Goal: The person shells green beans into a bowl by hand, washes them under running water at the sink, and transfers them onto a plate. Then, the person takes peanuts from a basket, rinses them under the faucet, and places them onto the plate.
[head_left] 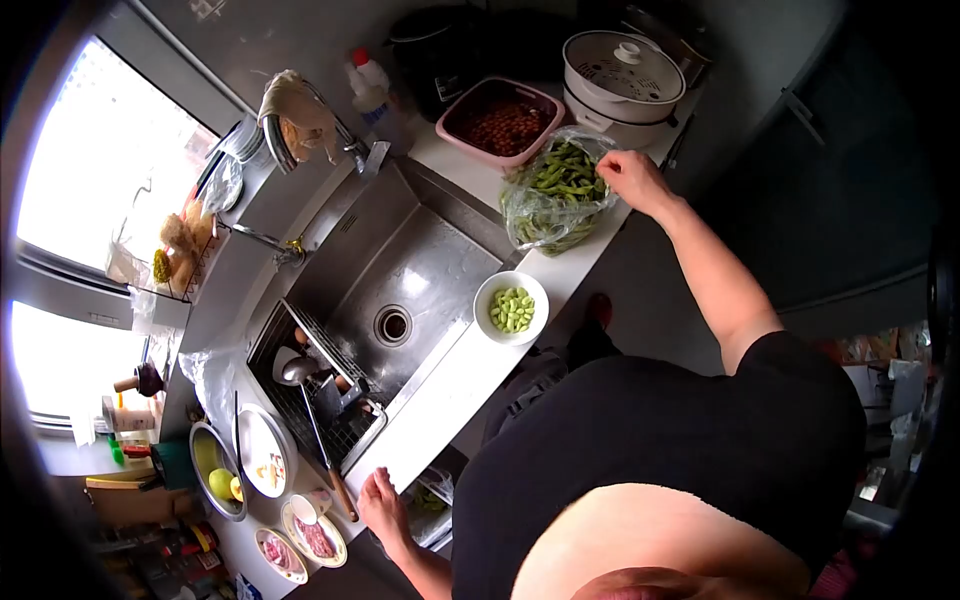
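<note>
A clear plastic bag (530,215) of green bean pods (566,178) stands on the counter right of the sink. My right hand (640,180) is at the bag's mouth, its fingers pinched together against the near edge of the pods. What they grip is hidden. A white bowl (485,318) of shelled pale green beans (512,310) rests on the counter's front strip. At lower left, my left hand (384,508) hovers by the counter edge, fingertips pressed together; I cannot make out anything in them. Beside it, below the counter, is a bin (446,470) with green pods or husks inside.
A steel sink (440,250) lies ahead, with a dish rack (345,375) holding a ladle (299,372) at its left. A pink basin (450,140) of reddish-brown beans and a white lidded pot (615,95) stand behind the bag. Plates of meat (316,537) sit at left.
</note>
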Motion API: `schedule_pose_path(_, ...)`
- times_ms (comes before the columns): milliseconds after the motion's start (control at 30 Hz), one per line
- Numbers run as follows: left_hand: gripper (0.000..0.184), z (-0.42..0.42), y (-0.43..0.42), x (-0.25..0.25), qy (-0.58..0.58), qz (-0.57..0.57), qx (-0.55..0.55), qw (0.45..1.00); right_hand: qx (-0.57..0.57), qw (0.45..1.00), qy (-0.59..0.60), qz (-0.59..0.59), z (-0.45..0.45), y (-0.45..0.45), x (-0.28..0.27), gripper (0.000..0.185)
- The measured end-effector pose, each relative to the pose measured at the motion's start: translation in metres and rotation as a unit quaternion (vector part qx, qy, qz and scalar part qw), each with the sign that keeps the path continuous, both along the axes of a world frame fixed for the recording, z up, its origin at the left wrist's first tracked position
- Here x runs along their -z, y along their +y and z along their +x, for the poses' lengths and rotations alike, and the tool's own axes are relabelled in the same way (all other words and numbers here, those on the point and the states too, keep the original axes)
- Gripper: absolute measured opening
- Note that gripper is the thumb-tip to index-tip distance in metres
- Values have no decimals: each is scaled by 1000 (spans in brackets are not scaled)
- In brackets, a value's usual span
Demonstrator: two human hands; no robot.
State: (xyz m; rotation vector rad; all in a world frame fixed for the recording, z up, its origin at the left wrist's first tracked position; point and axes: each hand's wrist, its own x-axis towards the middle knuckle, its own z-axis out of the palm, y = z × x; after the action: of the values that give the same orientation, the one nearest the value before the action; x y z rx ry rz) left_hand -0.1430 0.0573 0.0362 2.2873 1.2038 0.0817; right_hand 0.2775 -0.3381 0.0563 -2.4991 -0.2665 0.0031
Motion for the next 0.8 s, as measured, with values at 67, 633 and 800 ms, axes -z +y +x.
schedule_pose_path(67,34,29,-3,-2,-54,0,37,998,0,999,45,20,21,-3,9,21)
schedule_pose_path(633,24,111,-59,14,-83,-71,170,979,-118,968,149,-163,80,27,44,57)
schedule_pose_path(800,22,129,-73,12,-95,-97,174,975,-140,985,26,-101,40,21,56,34)
